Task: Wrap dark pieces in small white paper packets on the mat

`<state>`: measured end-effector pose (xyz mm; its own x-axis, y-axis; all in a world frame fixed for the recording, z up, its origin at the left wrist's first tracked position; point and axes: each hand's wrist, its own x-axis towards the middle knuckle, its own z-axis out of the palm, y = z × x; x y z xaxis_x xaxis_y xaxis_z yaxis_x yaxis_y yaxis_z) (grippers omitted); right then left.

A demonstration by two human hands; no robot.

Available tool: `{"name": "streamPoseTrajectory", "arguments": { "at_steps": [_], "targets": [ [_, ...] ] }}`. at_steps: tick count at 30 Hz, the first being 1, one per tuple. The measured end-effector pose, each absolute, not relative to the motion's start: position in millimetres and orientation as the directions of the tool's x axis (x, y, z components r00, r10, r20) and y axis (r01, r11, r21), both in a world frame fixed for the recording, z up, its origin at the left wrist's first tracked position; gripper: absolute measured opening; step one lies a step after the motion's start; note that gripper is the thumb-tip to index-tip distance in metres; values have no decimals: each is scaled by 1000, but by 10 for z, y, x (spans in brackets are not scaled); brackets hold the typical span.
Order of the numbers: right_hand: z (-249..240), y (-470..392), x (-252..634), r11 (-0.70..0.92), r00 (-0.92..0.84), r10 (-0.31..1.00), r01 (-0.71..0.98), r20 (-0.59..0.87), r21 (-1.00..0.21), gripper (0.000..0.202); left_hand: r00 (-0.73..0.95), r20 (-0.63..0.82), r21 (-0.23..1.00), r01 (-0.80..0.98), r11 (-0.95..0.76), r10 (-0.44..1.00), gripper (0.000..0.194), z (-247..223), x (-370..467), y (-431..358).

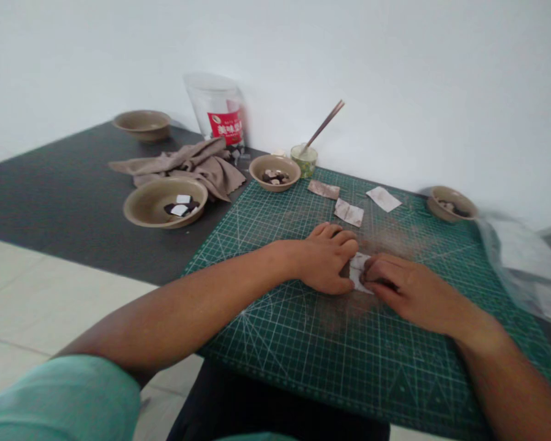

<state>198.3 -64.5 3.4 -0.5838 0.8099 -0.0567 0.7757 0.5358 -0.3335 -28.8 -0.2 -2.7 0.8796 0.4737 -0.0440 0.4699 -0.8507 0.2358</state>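
Observation:
A small white paper-like sheet with brownish marks lies on the green cutting mat, between my two hands. At its left edge my left hand rests on the mat, palm down, thumb and fingers apart. My right hand is closed over the sheet's right part, fingertips pressed together and down on it. Whatever those fingers pinch is hidden. Reddish-brown dust spreads around both hands. Beyond them lie a brown-stained piece, a creased whitish piece and a cleaner white piece.
Bowls with small dark and pale pieces stand left, back and right. A green cup holds a thin stick. Behind are a brown cloth, clear jar and another bowl. A plastic bag lies right.

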Motion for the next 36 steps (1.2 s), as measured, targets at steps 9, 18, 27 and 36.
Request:
{"name": "streamPoseTrajectory", "arguments": {
  "at_steps": [9,18,27,36],
  "targets": [
    [61,-634,2052,522,-562,825,797,-56,-305,10,878,-50,236,473,-849,476,57,-17,-291,-2],
    [86,-688,2049,532,-575,816,791,-69,-302,14,880,-65,243,471,-848,470,59,-2,-294,-2],
    [28,-621,1938,573,-615,789,725,17,-381,13,881,-54,228,469,-853,470,57,-2,-288,-3],
    [16,-594,1940,584,-659,752,656,14,-478,10,881,-44,227,468,-854,471,58,-11,-290,-3]
  ]
}}
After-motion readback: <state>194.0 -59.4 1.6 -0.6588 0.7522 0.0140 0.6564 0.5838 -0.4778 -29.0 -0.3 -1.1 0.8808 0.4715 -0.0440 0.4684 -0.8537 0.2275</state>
